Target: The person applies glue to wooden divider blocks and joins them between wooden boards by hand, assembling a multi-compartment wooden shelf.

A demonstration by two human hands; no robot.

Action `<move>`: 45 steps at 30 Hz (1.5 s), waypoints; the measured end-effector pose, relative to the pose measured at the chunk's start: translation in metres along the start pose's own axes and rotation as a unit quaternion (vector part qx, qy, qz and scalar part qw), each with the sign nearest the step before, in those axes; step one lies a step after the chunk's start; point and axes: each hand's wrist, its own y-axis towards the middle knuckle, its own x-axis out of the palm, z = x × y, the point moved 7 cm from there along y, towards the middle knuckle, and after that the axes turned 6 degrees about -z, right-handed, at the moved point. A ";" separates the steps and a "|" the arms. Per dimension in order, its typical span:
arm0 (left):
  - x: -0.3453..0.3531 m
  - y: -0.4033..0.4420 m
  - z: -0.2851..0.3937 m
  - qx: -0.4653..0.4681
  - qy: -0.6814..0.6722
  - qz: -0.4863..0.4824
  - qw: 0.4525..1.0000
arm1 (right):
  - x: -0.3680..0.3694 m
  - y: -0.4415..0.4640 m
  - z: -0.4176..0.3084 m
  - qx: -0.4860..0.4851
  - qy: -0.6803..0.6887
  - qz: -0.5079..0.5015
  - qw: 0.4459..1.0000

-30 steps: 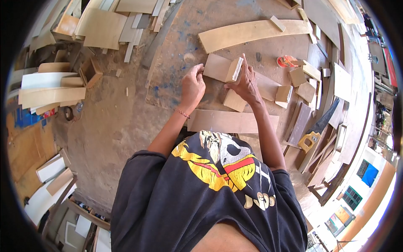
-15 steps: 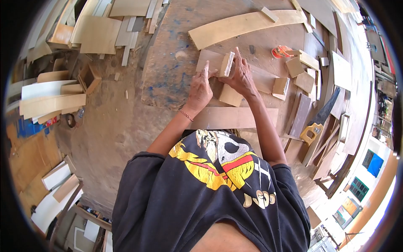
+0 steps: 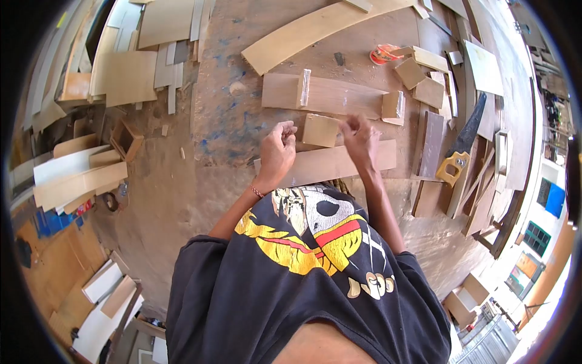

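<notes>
Two bare hands, arms reaching forward, wrists bent, over one wooden surface (image 3: 212, 112). Left hand (image 3: 278, 155): fingers curled, just beside a pale wooden block (image 3: 320, 130); grip loose, half spread, fingertips apart from the block. Right hand (image 3: 362, 142): fingers bent, at the block's right edge; grip blurred (cannot tell whether pinched together or touching it). Pale block: between the hands, between a long board (image 3: 347, 97) bearing two smaller blocks (image 3: 304, 89) and a nearer flat board (image 3: 324, 168)
</notes>
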 end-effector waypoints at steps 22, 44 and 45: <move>0.101 0.014 0.071 0.120 0.005 -0.231 0.965 | -0.060 -0.056 0.032 0.030 0.229 0.118 0.966; 0.166 0.080 0.101 0.217 0.138 -0.228 0.939 | -0.099 -0.026 0.105 0.009 0.243 0.191 0.951; 0.168 0.082 0.102 0.215 0.129 -0.231 0.940 | -0.101 -0.020 0.102 -0.006 0.244 0.174 0.954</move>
